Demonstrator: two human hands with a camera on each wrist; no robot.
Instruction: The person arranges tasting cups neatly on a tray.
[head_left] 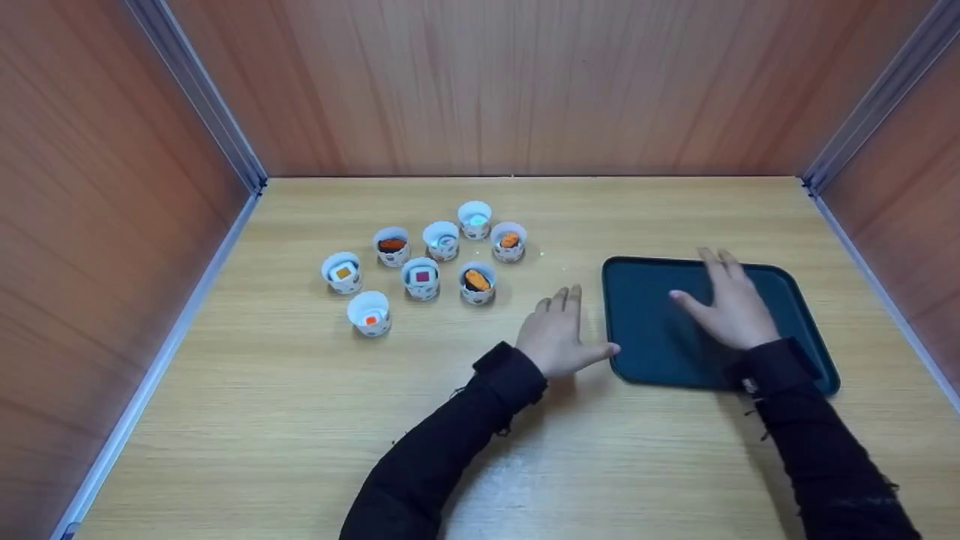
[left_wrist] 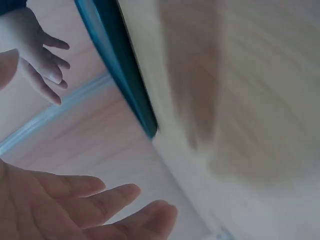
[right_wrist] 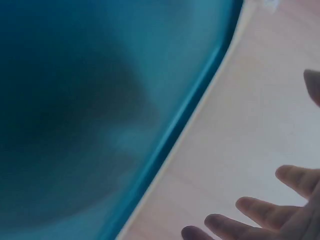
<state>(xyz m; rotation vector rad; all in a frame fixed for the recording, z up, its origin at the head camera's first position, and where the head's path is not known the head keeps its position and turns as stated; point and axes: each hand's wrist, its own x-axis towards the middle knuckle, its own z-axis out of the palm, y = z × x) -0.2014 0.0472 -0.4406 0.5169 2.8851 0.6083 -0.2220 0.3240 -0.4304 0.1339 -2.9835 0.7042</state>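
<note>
A dark teal tray (head_left: 637, 315) lies flat at the right of the table. My right hand (head_left: 727, 304) hovers above it, fingers straight, thumb spread to the left. Just left of the tray is my left hand (head_left: 559, 337), fingers extended and thumb out towards the tray's left rim; whether the thumb touches it I cannot tell. Both hands hold nothing. In the left wrist view the tray's edge (left_wrist: 120, 65) shows beyond my open left palm (left_wrist: 50, 205). The right wrist view has the tray's surface (right_wrist: 100, 125) beside my spread right fingers (right_wrist: 270, 215).
Several small patterned paper cups stand left of the hands. One holds a white and yellow square piece (head_left: 343, 272), another an orange and black piece (head_left: 475, 281), and the front cup (head_left: 369, 313) a small orange-red piece. Wood panels (head_left: 510, 90) wall the table's back and sides.
</note>
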